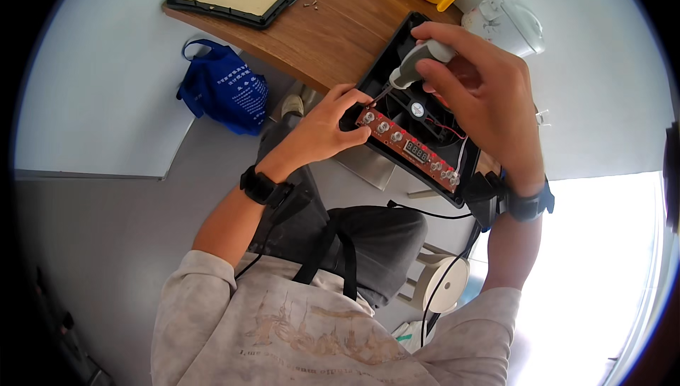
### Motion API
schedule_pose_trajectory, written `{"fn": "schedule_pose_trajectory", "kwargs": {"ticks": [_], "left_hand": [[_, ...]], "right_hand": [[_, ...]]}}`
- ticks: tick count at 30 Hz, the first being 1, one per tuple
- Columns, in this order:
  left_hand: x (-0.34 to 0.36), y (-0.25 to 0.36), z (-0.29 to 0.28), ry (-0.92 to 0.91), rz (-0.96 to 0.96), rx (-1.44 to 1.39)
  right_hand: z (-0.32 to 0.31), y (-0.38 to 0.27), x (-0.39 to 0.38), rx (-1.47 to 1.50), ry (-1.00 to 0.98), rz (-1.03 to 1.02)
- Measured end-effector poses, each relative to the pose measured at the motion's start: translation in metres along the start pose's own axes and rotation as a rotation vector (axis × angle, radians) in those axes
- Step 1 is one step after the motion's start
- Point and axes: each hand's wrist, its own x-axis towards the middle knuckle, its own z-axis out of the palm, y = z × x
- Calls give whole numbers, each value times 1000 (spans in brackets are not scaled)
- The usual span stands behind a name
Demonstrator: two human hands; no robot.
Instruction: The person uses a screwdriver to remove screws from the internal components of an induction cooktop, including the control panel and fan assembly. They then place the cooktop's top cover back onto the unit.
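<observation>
Right hand [485, 92]: fingers wrapped round a tilted screwdriver [418, 62]; left hand [327, 126]: thumb and forefinger spread about the left end of the circuit board [406, 147] in the black housing [391, 54] — whether gripping cannot be told. Screw work there is judged in hand, next requiring a seated tip and steady turning — right wrist arched above, left palm low.

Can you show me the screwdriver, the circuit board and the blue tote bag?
Screwdriver [411, 69], head view: on its grey handle.
Circuit board [416, 151], head view: on its digit display.
Blue tote bag [225, 90], head view: on its printed side.
</observation>
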Motion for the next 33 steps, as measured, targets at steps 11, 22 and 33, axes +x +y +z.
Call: {"fn": "schedule_pose_trajectory", "kwargs": {"ticks": [11, 22, 33], "left_hand": [[1, 5, 0, 0, -32, 58], [-2, 4, 2, 17, -29, 43], [0, 1, 1, 23, -1, 22]], "right_hand": [[6, 9, 16, -150, 85, -83], [-3, 9, -13, -37, 65, 203], [0, 19, -26, 77, 28, 178]]}}
